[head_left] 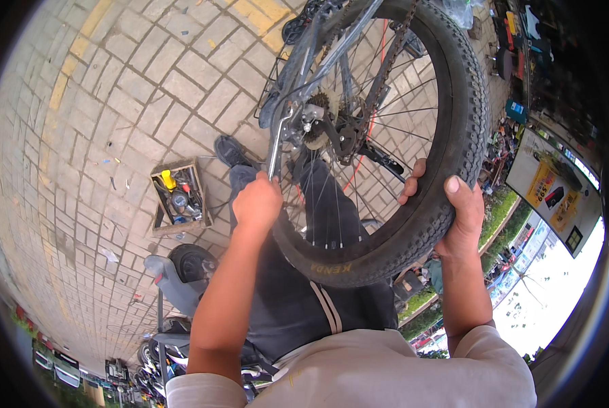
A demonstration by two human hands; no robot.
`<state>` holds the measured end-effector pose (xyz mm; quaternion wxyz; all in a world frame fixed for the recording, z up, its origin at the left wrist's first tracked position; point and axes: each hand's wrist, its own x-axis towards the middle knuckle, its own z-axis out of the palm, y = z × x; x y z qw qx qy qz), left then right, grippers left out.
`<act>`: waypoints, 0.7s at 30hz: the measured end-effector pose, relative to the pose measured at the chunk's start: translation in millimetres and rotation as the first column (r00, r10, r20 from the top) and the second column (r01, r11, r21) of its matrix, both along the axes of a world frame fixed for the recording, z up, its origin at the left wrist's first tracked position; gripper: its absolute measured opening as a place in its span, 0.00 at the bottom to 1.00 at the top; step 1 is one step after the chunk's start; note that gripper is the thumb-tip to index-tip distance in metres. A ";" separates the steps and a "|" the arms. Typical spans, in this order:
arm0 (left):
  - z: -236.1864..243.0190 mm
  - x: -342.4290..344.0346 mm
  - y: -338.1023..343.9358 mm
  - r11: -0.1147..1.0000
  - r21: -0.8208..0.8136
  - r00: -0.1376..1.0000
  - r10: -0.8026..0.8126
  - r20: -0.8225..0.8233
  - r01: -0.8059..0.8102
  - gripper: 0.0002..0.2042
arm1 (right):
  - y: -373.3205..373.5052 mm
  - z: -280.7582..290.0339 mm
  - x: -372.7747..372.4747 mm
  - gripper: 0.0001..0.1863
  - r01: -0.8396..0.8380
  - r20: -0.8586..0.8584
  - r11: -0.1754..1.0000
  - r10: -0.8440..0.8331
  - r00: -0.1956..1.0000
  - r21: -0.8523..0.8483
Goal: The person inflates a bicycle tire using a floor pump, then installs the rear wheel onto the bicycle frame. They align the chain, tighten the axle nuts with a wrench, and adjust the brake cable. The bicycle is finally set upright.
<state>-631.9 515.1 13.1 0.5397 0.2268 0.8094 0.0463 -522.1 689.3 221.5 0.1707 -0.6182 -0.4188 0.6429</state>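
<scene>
A bicycle's rear wheel with a black knobbly tire (359, 265) fills the upper middle, above my legs. My right hand (447, 200) grips the tire at its right, thumb on the tread and fingertips around the inner side. My left hand (258, 202) is closed on a long silver tool, apparently a wrench (274, 153), which reaches up toward the hub. The rear sprockets (316, 102), the derailleur (345, 139) and a hanging chain (388, 68) sit around the hub. A red cable runs down behind the spokes.
A wooden tool box (156, 214) with assorted tools stands on the brick paving at left. A grey wheeled seat or cart (168, 279) is lower left. A signboard (522, 163) and cluttered items line the right side; parked scooters (151, 360) are behind at lower left.
</scene>
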 end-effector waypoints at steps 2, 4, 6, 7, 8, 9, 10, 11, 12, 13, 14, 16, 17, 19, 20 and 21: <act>0.6 1.0 -1.9 0.997 -0.073 1.000 0.016 -0.009 -0.016 0.20 | 1.2 -0.2 2.8 0.22 -0.020 -0.029 0.999 0.019 0.999 -0.030; 3.4 1.0 5.7 0.995 -0.097 0.998 0.023 -0.050 -0.028 0.21 | 2.4 0.0 5.9 0.20 -0.040 -0.014 0.997 0.039 0.999 -0.063; 3.9 1.8 9.1 0.995 -0.097 0.996 -0.013 -0.084 0.005 0.22 | 6.1 0.9 0.6 0.19 -0.024 -0.019 0.999 0.024 1.000 -0.041; 4.6 1.2 10.6 0.995 -0.097 0.995 -0.025 -0.095 0.015 0.22 | 9.3 1.9 -0.5 0.19 -0.029 -0.031 0.998 0.028 0.999 -0.047; 4.6 2.8 9.2 0.995 -0.099 0.995 -0.033 -0.093 0.023 0.22 | 10.4 1.8 -1.4 0.19 -0.037 -0.031 0.998 0.035 0.999 -0.055; 3.9 3.0 9.1 0.996 -0.091 0.994 -0.027 -0.105 0.017 0.22 | 11.2 1.0 -2.1 0.18 -0.042 -0.029 0.998 0.041 0.999 -0.054; 2.6 3.3 8.5 0.996 -0.087 0.994 -0.028 -0.107 0.019 0.22 | 11.7 0.0 -3.0 0.18 -0.047 -0.026 0.997 0.046 0.999 -0.053; 1.3 3.7 8.3 0.996 -0.082 0.993 -0.026 -0.114 0.017 0.22 | 12.6 -0.3 -3.1 0.17 -0.055 -0.028 0.997 0.053 0.998 -0.049; 0.1 4.1 7.8 0.997 -0.076 0.992 -0.024 -0.120 0.015 0.22 | 13.0 -0.3 -3.4 0.17 -0.053 -0.026 0.998 0.052 0.998 -0.046; -1.1 4.4 7.0 0.997 -0.073 0.993 -0.026 -0.119 0.018 0.22 | 12.9 -0.2 -4.0 0.17 -0.051 -0.024 0.998 0.050 0.998 -0.043; -2.9 4.2 7.3 0.998 -0.066 0.992 -0.029 -0.119 0.022 0.22 | 13.0 -0.1 -4.0 0.17 -0.048 -0.023 0.998 0.047 0.999 -0.036; -6.0 5.5 5.0 0.998 -0.057 0.991 -0.039 -0.128 0.032 0.22 | 11.8 0.1 -2.3 0.17 -0.039 -0.025 0.999 0.039 0.999 -0.034; -9.4 7.3 3.2 0.998 -0.052 0.990 -0.041 -0.136 0.035 0.22 | 11.6 -1.2 -2.1 0.17 -0.040 -0.025 0.999 0.039 0.999 -0.030; -22.7 9.8 -1.8 0.999 -0.032 0.986 -0.031 -0.161 0.026 0.22 | 14.1 -0.9 -1.1 0.17 -0.069 -0.029 0.997 0.068 0.997 -0.042; -30.7 10.1 -5.7 1.000 -0.019 0.984 -0.018 -0.177 0.015 0.22 | 14.1 -0.6 -0.4 0.17 -0.083 -0.029 0.995 0.081 0.996 -0.050; -38.1 11.8 -9.1 1.000 -0.005 0.981 -0.005 -0.193 0.004 0.22 | 13.2 -1.3 -0.3 0.17 -0.081 -0.031 0.996 0.080 0.996 -0.040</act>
